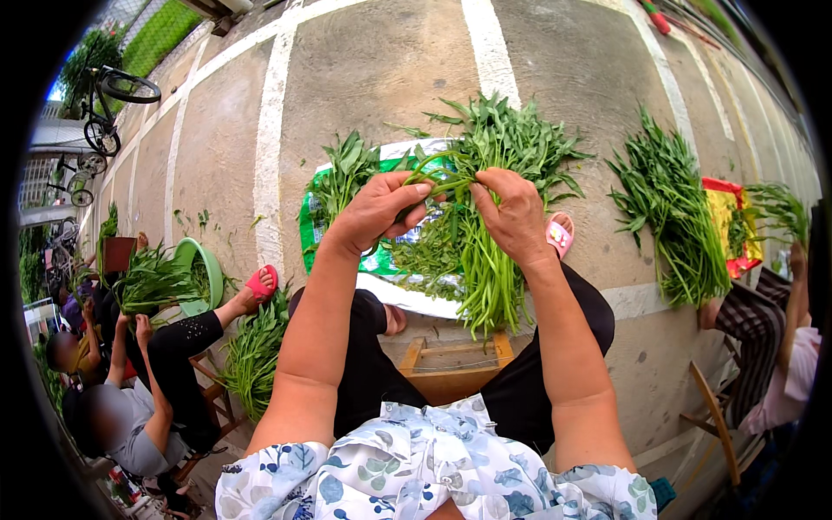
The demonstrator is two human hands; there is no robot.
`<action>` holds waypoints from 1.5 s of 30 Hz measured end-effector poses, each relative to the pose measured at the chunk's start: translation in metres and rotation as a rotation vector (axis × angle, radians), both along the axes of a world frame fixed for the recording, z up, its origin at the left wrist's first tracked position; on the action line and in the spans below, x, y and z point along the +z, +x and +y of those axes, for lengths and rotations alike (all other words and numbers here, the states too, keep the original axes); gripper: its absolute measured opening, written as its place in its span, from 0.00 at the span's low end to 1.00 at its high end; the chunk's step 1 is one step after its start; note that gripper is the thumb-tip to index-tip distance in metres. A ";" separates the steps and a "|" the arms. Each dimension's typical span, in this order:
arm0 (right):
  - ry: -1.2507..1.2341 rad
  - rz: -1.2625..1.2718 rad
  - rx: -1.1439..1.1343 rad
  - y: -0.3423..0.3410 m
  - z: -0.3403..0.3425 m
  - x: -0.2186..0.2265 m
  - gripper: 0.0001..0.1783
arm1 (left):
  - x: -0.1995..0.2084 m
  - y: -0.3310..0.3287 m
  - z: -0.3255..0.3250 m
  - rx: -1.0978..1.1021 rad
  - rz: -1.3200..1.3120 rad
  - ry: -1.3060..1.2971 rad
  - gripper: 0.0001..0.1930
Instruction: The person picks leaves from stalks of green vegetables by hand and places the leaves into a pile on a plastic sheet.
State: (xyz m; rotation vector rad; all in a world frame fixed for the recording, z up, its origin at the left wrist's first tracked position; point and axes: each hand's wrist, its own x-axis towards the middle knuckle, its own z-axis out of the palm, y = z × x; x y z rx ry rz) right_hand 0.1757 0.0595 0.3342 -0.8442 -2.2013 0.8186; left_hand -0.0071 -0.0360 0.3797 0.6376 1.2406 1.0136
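Observation:
In front of me, my left hand (378,210) is closed around a few green stems of water spinach (448,184). The fingers of my right hand (511,208) pinch the same stems a little further right. Below both hands lies a big heap of water spinach (490,282), its leaves pointing away and its stems toward me. A smaller leafy bunch (348,173) rests beyond my left hand. Short leafy pieces (425,260) are scattered between them. Everything lies on a flattened green and white sack (310,227).
A wooden stool (451,381) shows between my legs. On the left, people sit handling greens beside a green basin (211,276), with another heap (256,357) nearby. At right, a large heap (672,217) lies before another seated person. Bicycles (108,108) stand far left.

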 end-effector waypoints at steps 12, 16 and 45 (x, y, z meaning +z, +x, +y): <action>-0.428 0.148 -0.068 0.005 0.008 0.000 0.12 | 0.002 0.000 -0.001 -0.108 0.114 -0.005 0.11; -0.642 0.214 -0.139 0.006 0.012 -0.001 0.14 | 0.001 0.006 0.001 -0.161 0.119 -0.005 0.11; -0.325 -0.139 0.121 0.015 0.005 -0.007 0.19 | 0.007 -0.018 -0.005 0.027 0.044 -0.005 0.11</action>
